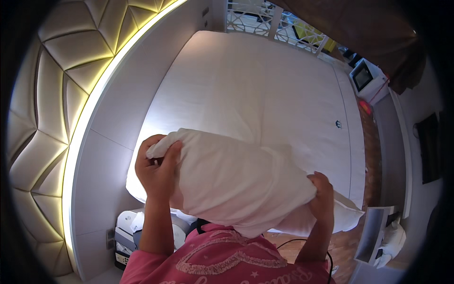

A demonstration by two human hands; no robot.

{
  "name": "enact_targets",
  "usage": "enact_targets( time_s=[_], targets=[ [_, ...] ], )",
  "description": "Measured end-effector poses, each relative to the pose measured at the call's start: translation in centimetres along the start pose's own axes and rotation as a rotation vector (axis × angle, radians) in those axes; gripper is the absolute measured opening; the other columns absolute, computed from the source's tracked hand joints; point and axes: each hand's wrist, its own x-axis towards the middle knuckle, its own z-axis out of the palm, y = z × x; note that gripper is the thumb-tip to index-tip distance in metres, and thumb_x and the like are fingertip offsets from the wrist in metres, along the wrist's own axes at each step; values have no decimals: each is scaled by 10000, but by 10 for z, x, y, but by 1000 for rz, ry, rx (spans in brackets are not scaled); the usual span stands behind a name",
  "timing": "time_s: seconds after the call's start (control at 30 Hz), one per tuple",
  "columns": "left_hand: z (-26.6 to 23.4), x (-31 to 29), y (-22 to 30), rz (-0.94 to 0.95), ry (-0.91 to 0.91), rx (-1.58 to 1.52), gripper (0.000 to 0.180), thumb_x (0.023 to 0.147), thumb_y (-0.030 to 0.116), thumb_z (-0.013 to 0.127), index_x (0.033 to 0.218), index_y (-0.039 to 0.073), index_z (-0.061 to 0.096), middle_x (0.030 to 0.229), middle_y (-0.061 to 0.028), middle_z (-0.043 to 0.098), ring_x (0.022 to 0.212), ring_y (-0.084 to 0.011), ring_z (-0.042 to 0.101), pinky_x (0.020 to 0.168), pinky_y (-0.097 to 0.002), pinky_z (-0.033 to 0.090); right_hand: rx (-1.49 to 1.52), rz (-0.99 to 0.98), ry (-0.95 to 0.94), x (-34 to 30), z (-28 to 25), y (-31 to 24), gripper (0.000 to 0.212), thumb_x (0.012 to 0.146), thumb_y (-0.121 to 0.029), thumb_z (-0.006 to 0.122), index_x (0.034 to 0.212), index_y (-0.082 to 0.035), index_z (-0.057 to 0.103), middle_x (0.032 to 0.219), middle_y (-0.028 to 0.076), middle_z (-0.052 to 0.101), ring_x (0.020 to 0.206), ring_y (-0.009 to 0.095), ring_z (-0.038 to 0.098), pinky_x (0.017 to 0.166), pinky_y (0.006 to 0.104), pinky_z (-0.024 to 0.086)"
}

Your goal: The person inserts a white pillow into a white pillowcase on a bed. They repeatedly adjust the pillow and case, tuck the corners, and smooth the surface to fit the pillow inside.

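Observation:
A plump white pillow (pixel 231 175) is held up in front of my chest, over the near edge of the bed. My left hand (pixel 158 165) pinches one upper corner of it between thumb and fingers. At the other end, my right hand (pixel 323 191) grips the pillow's side, its fingers curled into the cloth. The fabric is creased between the two hands. Past my right hand a white pointed corner of cloth (pixel 347 214) sticks out; whether it belongs to the same pillow I cannot tell.
Beyond the pillow spreads a bed with a smooth white sheet (pixel 265 85). A padded, lit wall (pixel 75 71) runs along the left. A white lattice screen (pixel 302 31) stands at the far end. At the right are a white cabinet (pixel 371 80) and an open shelf box (pixel 371 234).

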Motion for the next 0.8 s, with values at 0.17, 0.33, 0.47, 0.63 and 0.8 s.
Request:
enact_targets(
  time_s=[0.17, 0.33, 0.47, 0.63, 0.8],
  targets=[
    [20, 9, -77, -145, -143, 274, 212, 875, 143, 780, 1002, 18, 663, 821, -43, 653, 714, -115, 589, 661, -279, 480, 24, 76, -155, 0, 90, 68, 247, 732, -19, 660, 976, -46, 677, 949, 167, 694, 970, 390, 635, 1056, 513, 417],
    [33, 6, -154, -159, -223, 292, 368, 922, 172, 737, 1208, 1, 579, 963, -112, 679, 861, -177, 650, 789, -316, 527, -137, 129, -151, 0, 140, 75, 315, 764, -7, 637, 1075, -58, 653, 1111, 135, 682, 1092, 354, 609, 1090, 571, 353],
    [44, -16, -158, 48, -295, 278, 710, 904, 173, 735, 1490, 13, 369, 1152, -228, 630, 1071, -353, 618, 961, -409, 482, -218, -3, -56, -3, 157, 62, 486, 778, 19, 616, 1254, -76, 596, 1341, 127, 592, 1292, 341, 508, 1136, 586, 289],
    [34, -60, -123, 400, -327, 800, 691, 799, 199, 798, 1392, 14, 497, 1337, -230, 535, 1242, -414, 510, 1054, -448, 398, -247, -303, -186, -13, 160, 16, 591, 815, 22, 564, 1383, -141, 555, 1498, 77, 487, 1465, 284, 357, 1170, 599, 190],
    [25, -108, -122, 293, -576, 646, 403, 753, 178, 798, 1103, 63, 631, 1101, -144, 612, 1032, -365, 577, 896, -449, 457, -149, -449, -293, -27, 163, 20, 434, 760, 12, 628, 1140, -188, 690, 1250, 16, 646, 1292, 221, 532, 1160, 585, 165]
  ],
)
